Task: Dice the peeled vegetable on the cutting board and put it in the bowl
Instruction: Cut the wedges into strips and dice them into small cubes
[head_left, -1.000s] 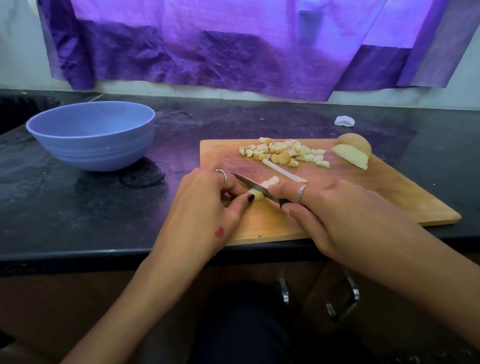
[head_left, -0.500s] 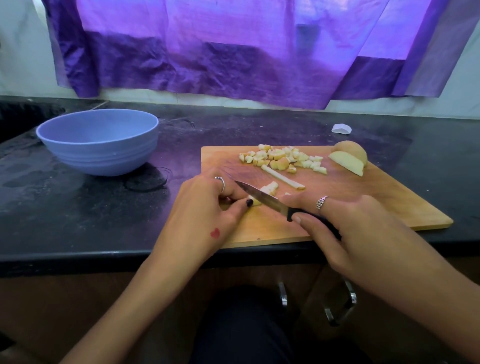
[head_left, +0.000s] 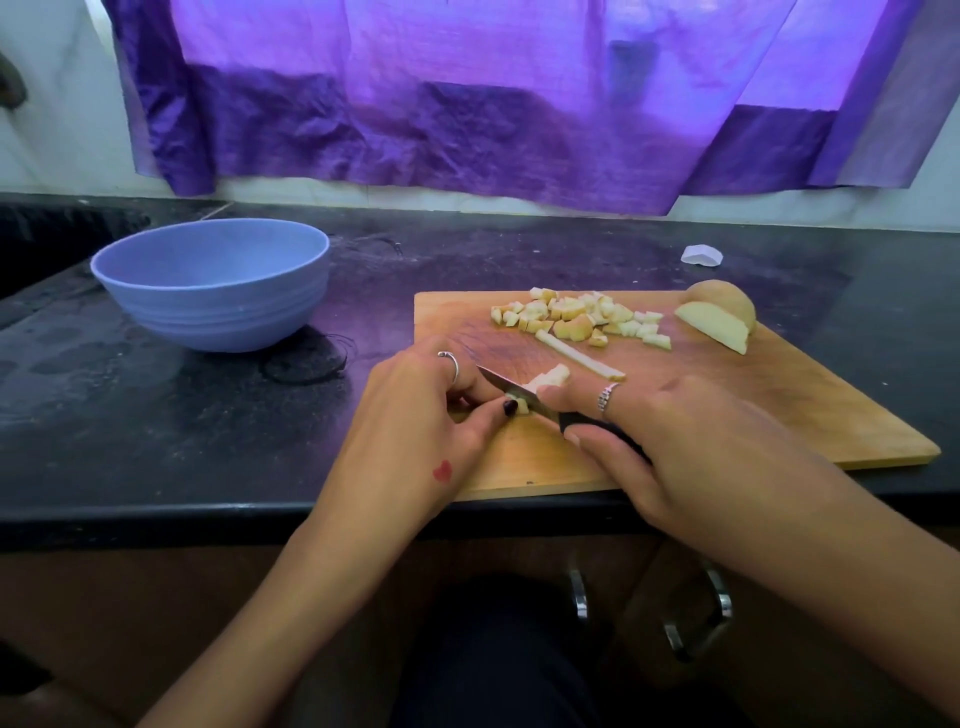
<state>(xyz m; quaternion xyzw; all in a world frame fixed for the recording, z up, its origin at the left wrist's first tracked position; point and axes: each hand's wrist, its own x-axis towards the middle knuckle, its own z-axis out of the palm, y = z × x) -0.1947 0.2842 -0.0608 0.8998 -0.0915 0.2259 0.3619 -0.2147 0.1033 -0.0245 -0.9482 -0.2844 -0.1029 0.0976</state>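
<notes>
You're mid-dice: left hand (head_left: 415, 415) pinches the strip (head_left: 540, 387), right hand (head_left: 675, 447) grips the knife (head_left: 519, 393); slice through next, fingertips clear.

A cutting board (head_left: 779, 410) lies on a counter (head_left: 156, 441), with a bowl (head_left: 213, 283) to its left. Diced pieces (head_left: 576, 317) sit at the board's far edge, larger chunks (head_left: 719, 317) to their right. Both hands meet at the near left corner, the left hand (head_left: 415, 415) beside the right hand (head_left: 670, 441).

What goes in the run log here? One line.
dicing | right hand grips black-handled knife | left hand pinches pale vegetable strip | blue bowl empty
</notes>
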